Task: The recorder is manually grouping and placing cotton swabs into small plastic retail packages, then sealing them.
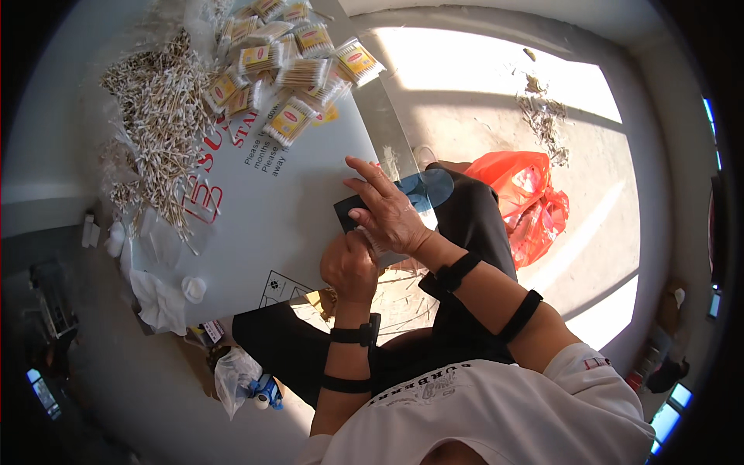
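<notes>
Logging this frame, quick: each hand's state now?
Left hand: curled closed; contents cannot be told.
Right hand: partly open, fingers extended; holding cannot be told.

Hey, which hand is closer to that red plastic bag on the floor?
Right. The right hand is left of the red plastic bag in the picture; the left hand is farther left and lower.

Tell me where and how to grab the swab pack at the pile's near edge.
Probably best to pinch the swab pack by its side edges at the near end, coming from the person's side. It lies label up, that end facing the tabletop, while other packs crowd its far end.
</notes>
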`<move>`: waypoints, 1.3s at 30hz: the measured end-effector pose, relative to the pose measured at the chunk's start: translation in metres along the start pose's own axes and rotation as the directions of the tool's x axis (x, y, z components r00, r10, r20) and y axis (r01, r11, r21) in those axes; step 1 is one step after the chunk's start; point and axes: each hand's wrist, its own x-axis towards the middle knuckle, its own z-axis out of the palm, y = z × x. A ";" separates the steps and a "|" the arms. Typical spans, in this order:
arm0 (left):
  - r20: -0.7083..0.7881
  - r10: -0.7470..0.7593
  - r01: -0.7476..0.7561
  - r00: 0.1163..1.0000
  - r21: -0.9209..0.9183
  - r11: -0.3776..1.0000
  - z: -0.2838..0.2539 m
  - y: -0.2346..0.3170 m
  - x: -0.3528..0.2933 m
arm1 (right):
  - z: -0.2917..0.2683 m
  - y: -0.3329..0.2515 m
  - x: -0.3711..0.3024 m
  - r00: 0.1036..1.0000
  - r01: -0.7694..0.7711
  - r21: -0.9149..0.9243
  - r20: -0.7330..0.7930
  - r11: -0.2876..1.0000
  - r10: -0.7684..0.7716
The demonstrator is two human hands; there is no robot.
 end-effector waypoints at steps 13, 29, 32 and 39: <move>-0.027 -0.004 0.003 1.000 -0.041 0.999 -0.001 -0.001 0.004 | 0.007 -0.004 0.003 0.992 0.014 -0.197 0.129 0.980 0.011; 0.042 0.017 -0.016 0.999 -0.039 0.999 -0.006 -0.002 0.010 | -0.007 0.006 -0.009 0.984 -0.172 0.298 0.008 0.939 0.178; 0.060 0.026 -0.024 0.998 -0.034 0.999 -0.007 -0.001 0.009 | -0.006 0.006 -0.010 0.973 -0.177 0.383 -0.073 0.907 0.221; 0.064 0.035 -0.035 0.997 -0.002 0.999 -0.003 -0.001 0.010 | -0.007 0.006 -0.006 0.970 -0.239 0.345 0.033 0.908 0.243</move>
